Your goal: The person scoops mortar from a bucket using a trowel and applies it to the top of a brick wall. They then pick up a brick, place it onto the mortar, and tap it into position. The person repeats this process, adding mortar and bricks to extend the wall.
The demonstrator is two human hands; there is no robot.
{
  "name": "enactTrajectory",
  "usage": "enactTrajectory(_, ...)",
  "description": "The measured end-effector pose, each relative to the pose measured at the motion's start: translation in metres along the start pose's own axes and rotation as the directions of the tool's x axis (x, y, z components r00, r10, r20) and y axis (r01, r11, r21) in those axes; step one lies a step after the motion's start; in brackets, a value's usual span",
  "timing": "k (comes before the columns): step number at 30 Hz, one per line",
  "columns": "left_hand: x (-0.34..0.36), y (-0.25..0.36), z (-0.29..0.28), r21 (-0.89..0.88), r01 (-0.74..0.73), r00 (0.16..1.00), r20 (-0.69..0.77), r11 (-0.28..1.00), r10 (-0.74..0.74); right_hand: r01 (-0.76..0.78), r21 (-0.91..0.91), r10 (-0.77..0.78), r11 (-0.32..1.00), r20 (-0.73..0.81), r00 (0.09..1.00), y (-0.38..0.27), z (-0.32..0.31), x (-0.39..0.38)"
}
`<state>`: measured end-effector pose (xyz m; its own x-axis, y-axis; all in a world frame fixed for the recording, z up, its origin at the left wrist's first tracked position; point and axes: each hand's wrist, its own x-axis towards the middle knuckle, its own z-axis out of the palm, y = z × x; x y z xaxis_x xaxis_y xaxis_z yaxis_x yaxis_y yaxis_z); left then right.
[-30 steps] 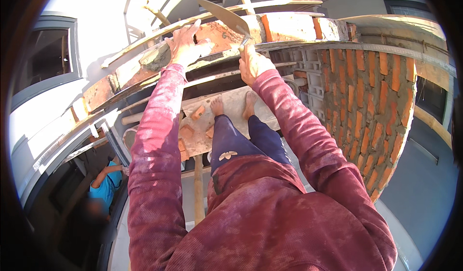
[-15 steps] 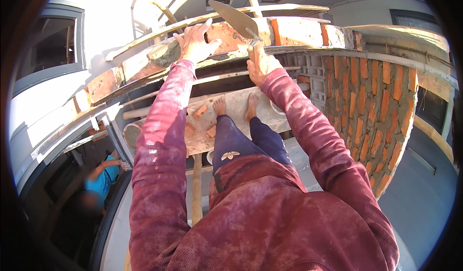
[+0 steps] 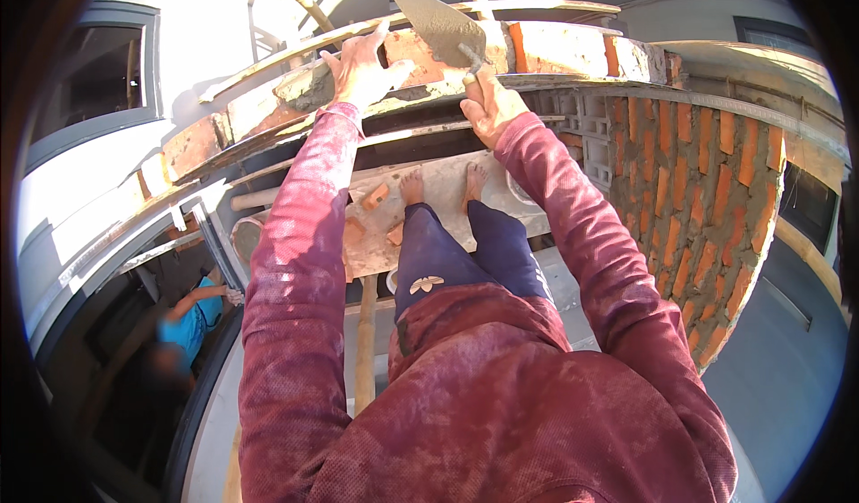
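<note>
My left hand (image 3: pixel 362 72) lies spread on top of the brick course, its fingers and thumb apart, touching a brick (image 3: pixel 413 54). Grey mortar (image 3: pixel 307 88) shows just left of it. My right hand (image 3: pixel 492 109) is closed round the handle of a bricklayer's trowel (image 3: pixel 437 25). The trowel's blade, coated with wet mortar, tilts up and to the left over the same course. Farther right along the wall top sits another brick (image 3: pixel 559 49), with a mortar joint beside it.
I stand barefoot on a plank platform (image 3: pixel 447 221) with brick pieces (image 3: pixel 376 196) by my feet. A bamboo pole (image 3: pixel 367 342) runs beneath. At right rises a brick wall (image 3: pixel 689 208); a wooden strip (image 3: pixel 537 5) lies beyond the course. Lower left, a person in blue (image 3: pixel 190 328) works behind a frame.
The trowel has dipped slightly, and its blade has turned to show more of its mortar-coated face. My left hand stays on the brick with its fingers shifted a little.
</note>
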<state>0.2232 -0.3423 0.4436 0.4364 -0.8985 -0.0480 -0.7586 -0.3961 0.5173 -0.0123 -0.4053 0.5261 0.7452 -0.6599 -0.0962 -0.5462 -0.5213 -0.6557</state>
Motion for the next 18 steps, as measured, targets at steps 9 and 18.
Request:
enactTrajectory(9, -0.028, 0.028, -0.039, -0.195, -0.246, 0.964, -0.149, 0.949, 0.219, -0.341, 0.154, 0.153, 0.927, 0.676, 0.721, 0.118, -0.067, -0.108)
enactTrajectory(18, -0.014, 0.090, -0.024, -0.023, -0.242, 0.952, 0.185, 0.970, 0.242, 0.144, 0.110, -0.179, 0.984, 0.703, 0.689, 0.173, 0.122, 0.022)
